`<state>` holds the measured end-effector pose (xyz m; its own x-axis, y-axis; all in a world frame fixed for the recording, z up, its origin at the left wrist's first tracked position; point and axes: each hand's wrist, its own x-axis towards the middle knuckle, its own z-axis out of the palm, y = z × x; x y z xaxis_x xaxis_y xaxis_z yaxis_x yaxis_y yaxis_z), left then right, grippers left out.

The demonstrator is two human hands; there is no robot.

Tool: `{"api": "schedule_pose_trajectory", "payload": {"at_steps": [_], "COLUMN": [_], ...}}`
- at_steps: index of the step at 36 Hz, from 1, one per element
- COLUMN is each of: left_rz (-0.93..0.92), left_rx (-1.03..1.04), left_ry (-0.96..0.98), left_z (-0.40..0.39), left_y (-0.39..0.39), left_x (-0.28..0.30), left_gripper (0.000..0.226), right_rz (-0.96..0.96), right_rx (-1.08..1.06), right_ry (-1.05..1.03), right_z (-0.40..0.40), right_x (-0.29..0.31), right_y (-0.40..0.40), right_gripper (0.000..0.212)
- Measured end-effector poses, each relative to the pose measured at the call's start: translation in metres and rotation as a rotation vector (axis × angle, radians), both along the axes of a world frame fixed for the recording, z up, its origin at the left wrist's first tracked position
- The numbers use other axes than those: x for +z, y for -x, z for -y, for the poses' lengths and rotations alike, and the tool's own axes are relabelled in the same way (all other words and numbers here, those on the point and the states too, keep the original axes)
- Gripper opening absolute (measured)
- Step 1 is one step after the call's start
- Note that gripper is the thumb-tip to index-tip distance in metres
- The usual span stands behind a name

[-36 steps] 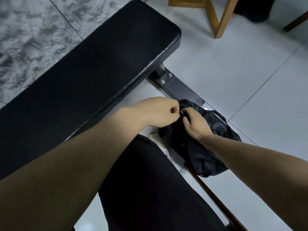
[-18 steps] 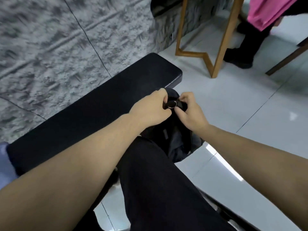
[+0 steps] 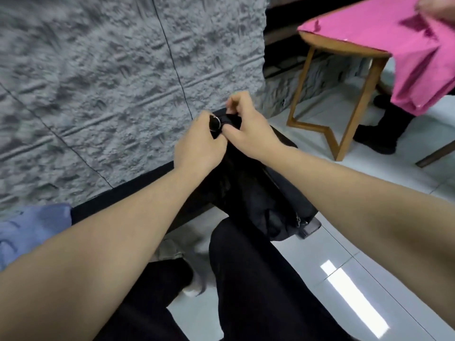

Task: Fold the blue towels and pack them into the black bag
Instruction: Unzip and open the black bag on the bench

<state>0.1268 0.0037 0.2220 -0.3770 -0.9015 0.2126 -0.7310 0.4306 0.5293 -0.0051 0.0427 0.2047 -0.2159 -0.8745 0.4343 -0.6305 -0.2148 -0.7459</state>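
We see a big grey wall [image 3: 98, 82] with a bumpy face filling the far left. Below it runs a long black desk [image 3: 138, 183] with a soft padded top. On the right is a shiny white floor [image 3: 357, 279]. Far on the right stands a wooden stool [image 3: 344, 99] with a pink cloth [image 3: 394, 45] lying over it and hanging down one side.

Our black bag [image 3: 258, 198] hangs in the middle, in front of the right end of the desk and above our knee. Its top is held up high and the rest of it droops down. A blue towel [image 3: 27, 232] lies on the desk at the near left edge, well apart from the bag.

Our left hand [image 3: 197, 148] has its fingers curled round the top of the bag. Our right hand [image 3: 248, 129] is just beside it, and its fingers pinch the same top part from the right side. Between the two hands sits a small round metal ring [image 3: 215, 123] on the bag. We cannot tell if the bag is open or closed.
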Motion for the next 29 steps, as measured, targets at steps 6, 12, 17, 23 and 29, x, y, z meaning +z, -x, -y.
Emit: {"api": "schedule_pose_trajectory", "payload": {"at_steps": [6, 12, 17, 23, 29], "left_rz": [0.038, -0.035, -0.048, -0.134, -0.139], "left_rx": [0.113, 0.165, 0.220, 0.279, 0.323], "left_ry": [0.055, 0.014, 0.005, -0.047, -0.115], "left_z": [0.023, 0.046, 0.063, 0.102, 0.134], "left_y": [-0.037, -0.072, -0.093, -0.115, -0.125], "left_x": [0.003, -0.011, -0.025, -0.032, -0.044], "left_gripper": [0.010, 0.017, 0.023, 0.011, 0.014], "right_rz": [-0.042, -0.125, 0.042, -0.061, -0.062], "right_rx": [0.029, -0.141, -0.279, -0.438, -0.477], "right_ry": [-0.105, -0.275, -0.384, -0.406, -0.464], "right_z": [0.022, 0.030, 0.031, 0.033, 0.068], "right_x": [-0.010, -0.056, -0.091, -0.104, -0.084], "right_y": [-0.021, -0.021, -0.003, 0.021, 0.031], "right_gripper": [0.045, 0.039, 0.050, 0.035, 0.014]}}
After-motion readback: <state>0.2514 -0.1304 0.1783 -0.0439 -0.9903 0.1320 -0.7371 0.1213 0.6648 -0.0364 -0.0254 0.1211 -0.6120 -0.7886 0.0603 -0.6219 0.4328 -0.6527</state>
